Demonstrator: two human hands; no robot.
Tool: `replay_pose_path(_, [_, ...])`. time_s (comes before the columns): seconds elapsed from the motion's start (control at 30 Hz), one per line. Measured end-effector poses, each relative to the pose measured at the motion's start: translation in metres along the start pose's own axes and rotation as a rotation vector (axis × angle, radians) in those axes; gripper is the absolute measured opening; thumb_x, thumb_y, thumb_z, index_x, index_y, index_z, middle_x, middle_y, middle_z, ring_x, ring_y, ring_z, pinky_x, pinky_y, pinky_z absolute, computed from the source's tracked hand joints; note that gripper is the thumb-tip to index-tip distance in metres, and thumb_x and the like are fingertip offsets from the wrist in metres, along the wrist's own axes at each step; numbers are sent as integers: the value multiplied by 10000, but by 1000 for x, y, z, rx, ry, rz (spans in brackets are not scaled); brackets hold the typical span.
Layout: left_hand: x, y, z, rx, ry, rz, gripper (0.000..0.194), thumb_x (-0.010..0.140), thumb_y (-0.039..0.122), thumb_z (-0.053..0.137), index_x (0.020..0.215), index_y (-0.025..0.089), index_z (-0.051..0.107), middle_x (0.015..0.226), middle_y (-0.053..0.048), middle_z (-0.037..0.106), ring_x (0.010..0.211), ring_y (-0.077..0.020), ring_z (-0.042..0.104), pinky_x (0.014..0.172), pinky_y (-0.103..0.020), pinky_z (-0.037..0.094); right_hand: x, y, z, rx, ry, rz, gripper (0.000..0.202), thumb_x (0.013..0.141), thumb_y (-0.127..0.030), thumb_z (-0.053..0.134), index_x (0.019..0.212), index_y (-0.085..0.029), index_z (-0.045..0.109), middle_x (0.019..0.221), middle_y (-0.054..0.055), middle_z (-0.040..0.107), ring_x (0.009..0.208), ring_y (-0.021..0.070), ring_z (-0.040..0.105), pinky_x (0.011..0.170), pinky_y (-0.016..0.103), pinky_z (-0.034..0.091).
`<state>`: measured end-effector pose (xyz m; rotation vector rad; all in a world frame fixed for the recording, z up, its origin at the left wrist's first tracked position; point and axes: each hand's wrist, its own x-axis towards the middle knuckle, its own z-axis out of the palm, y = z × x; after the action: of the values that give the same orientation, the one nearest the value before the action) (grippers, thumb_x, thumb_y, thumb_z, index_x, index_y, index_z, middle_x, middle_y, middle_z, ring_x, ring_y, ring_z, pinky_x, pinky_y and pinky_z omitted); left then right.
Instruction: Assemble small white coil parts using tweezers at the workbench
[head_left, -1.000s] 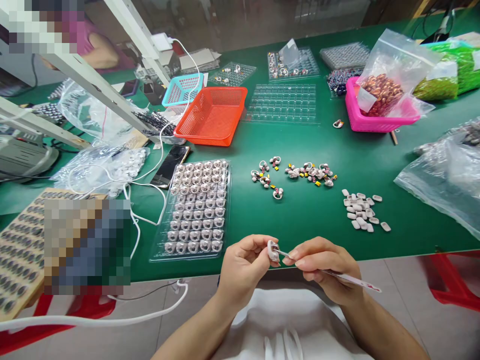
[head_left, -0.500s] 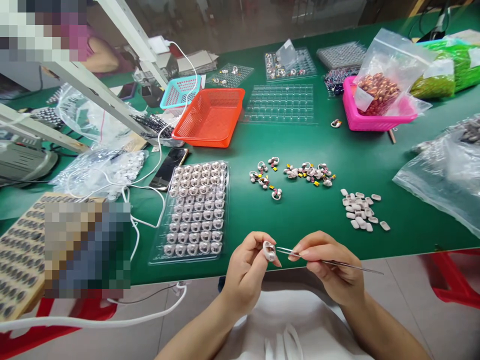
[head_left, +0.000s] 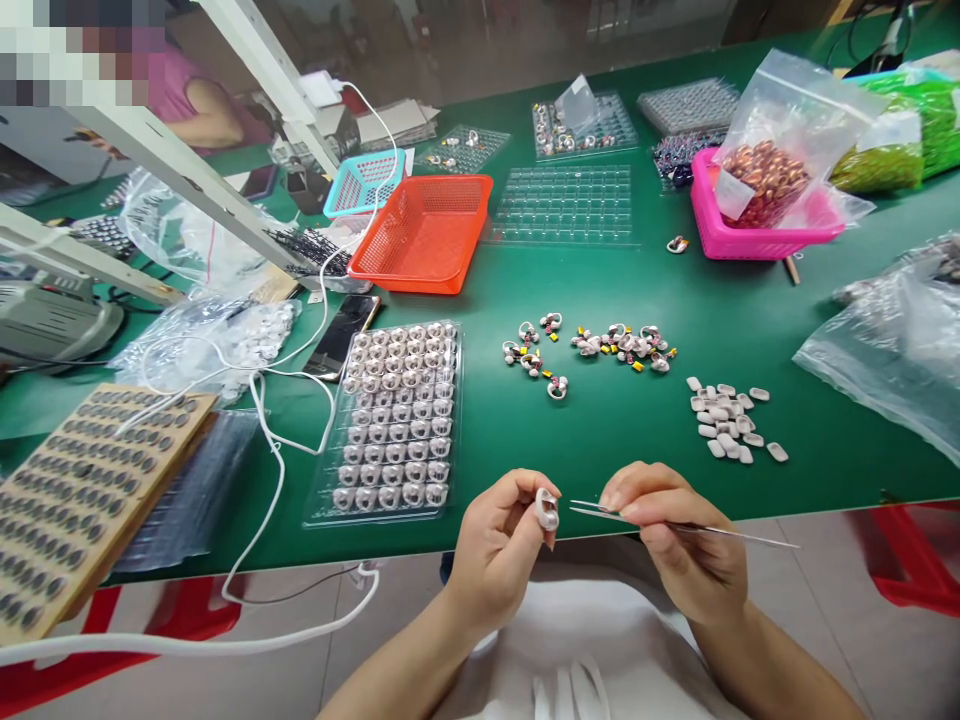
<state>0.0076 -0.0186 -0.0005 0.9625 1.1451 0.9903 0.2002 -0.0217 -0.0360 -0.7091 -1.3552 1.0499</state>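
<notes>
My left hand (head_left: 501, 548) pinches a small white ring-shaped housing (head_left: 547, 510) between thumb and fingers, above the table's front edge. A pair of metal tweezers (head_left: 705, 529) is in my right hand (head_left: 679, 525); its tips are parted and point left, just short of the housing. Beyond my hands lie small assemblies (head_left: 630, 345) with yellow tabs, in a loose cluster. To the right is a pile of small pale caps (head_left: 724, 420). On the left a clear tray (head_left: 322, 500) holds rows of pale, shiny housings (head_left: 390, 435).
An orange basket (head_left: 471, 235), a blue basket (head_left: 346, 190) and an empty-looking clear tray (head_left: 570, 205) stand farther back. A pink basket (head_left: 750, 245) holds a bag of copper-coloured pieces. White cables (head_left: 281, 480) and a phone (head_left: 341, 335) lie left, near a wooden board (head_left: 97, 480). A person's arm (head_left: 210, 115) shows at back left.
My right hand has drawn the tweezers to the right, away from the housing, and their tips have spread wider. The left hand still holds the housing, turned slightly.
</notes>
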Motion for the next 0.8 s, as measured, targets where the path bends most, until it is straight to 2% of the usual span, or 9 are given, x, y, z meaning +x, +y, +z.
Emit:
replay_pose_path(0.13, [2, -2, -3, -42, 12, -5, 231, 875, 385, 670, 849, 156, 649, 676, 0, 590, 588, -130, 576, 595, -249, 465, 0, -4, 0, 0, 49, 15, 213, 983, -196, 530, 1106, -244, 698, 966, 92, 659, 881, 243, 649, 746, 430, 565])
replay_pose_path(0.3, [10, -3, -6, -264, 7, -71, 175, 844, 325, 724, 919, 168, 705, 751, -7, 651, 675, -147, 645, 671, -269, 508, 8, -7, 1, -125, -62, 117, 235, 1020, -208, 443, 1061, -228, 674, 906, 78, 656, 921, 243, 630, 804, 405, 516])
replay_pose_path(0.43, [17, -2, -2, -450, 41, -153, 232, 795, 307, 778, 983, 178, 739, 837, -38, 719, 787, -148, 646, 772, -265, 514, 14, -8, 10, -271, -174, 224, 227, 1028, -214, 426, 1110, -235, 637, 913, 55, 632, 823, 189, 605, 724, 315, 493])
replay_pose_path(0.53, [17, -1, 2, -490, 57, -189, 207, 743, 278, 815, 912, 170, 765, 870, -44, 727, 821, -143, 640, 809, -248, 497, 20, -6, 20, -324, -178, 305, 180, 1006, -274, 493, 1051, -215, 657, 852, 36, 603, 711, 159, 553, 636, 278, 462])
replay_pose_path(0.67, [16, 1, 5, -512, 67, -216, 200, 678, 241, 851, 857, 182, 782, 833, -13, 707, 827, -131, 636, 810, -223, 488, 27, 0, 30, -168, -140, 504, 180, 933, -367, 618, 951, -197, 675, 803, 17, 620, 681, 148, 537, 605, 258, 439])
replay_pose_path(0.8, [15, 1, 2, -473, 52, -215, 211, 669, 248, 862, 857, 182, 791, 834, -22, 729, 821, -137, 651, 800, -225, 494, 30, 5, 30, 74, -115, 681, 235, 863, -404, 700, 845, -172, 664, 756, 0, 615, 662, 129, 515, 587, 244, 408])
